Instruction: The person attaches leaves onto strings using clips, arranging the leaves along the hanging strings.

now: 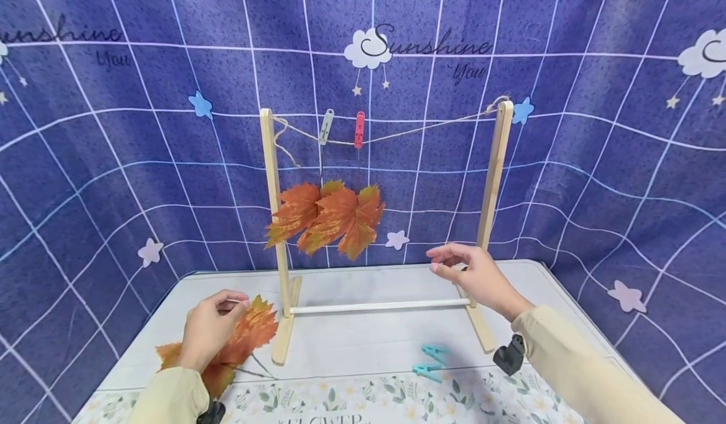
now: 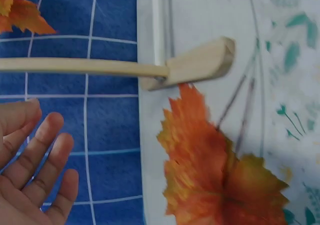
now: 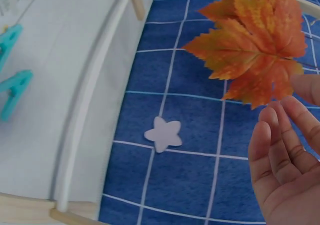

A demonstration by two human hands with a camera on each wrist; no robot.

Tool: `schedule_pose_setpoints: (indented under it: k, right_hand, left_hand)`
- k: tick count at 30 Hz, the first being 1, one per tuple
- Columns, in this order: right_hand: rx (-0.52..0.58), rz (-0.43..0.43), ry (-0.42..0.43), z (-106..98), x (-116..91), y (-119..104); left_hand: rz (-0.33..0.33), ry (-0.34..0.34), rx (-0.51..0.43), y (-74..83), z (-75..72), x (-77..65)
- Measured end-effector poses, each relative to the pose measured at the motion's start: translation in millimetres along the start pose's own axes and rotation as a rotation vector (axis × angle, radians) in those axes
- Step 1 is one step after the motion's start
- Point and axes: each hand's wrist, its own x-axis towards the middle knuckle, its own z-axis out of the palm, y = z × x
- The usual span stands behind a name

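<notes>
My left hand (image 1: 211, 326) hovers over orange artificial maple leaves (image 1: 258, 323) lying at the table's left; its fingers are loosely bent and hold nothing. The left wrist view shows the leaves' dark stems (image 2: 245, 105) pointing toward the floral cloth. In front of the frame's right post (image 1: 492, 191), my right hand (image 1: 473, 276) is raised in the air, relaxed, without anything in its grasp. Between the posts, a grey-green clothespin (image 1: 326, 126) and a red clothespin (image 1: 360, 129) on the twine (image 1: 420, 131) each hold a leaf stem, with orange leaves (image 1: 354, 216) hanging below.
Two teal clothespins (image 1: 429, 371) lie on the white table (image 1: 363, 342), near the floral cloth (image 1: 340, 395). A white rod (image 1: 380, 307) joins the wooden frame's feet. Loose twine dangles by the left post (image 1: 275, 210). Blue gridded fabric (image 1: 567, 178) surrounds the table.
</notes>
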Motion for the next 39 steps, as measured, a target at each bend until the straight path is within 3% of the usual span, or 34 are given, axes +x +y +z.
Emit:
schedule_pose_setpoints:
  k: [6, 16, 21, 28, 33, 39]
  right_hand:
    - [0.025, 0.043, -0.008, 3, -13, 14]
    - [0.1, 0.134, 0.0, 14, -37, 40]
    - [0.12, 0.155, 0.003, 21, -47, 51]
    - [0.132, 0.199, -0.008, 29, -61, 64]
    - [0.115, 0.203, -0.016, 39, -69, 75]
    - [0.127, 0.178, -0.042, 52, -77, 84]
  left_hand:
    - [0.011, -0.042, 0.01, -14.2, 0.0, -5.8]
    - [0.014, -0.142, 0.008, -20.5, 8.6, -15.7]
    - [0.018, -0.165, 0.0, -27.3, 15.9, -20.3]
    - [-0.048, -0.237, 0.015, -39.9, 30.0, -33.3]
    - [-0.04, -0.263, 0.022, -45.7, 42.2, -39.4]
    - [-0.014, -0.29, 0.139, -49.5, 51.7, -42.3]
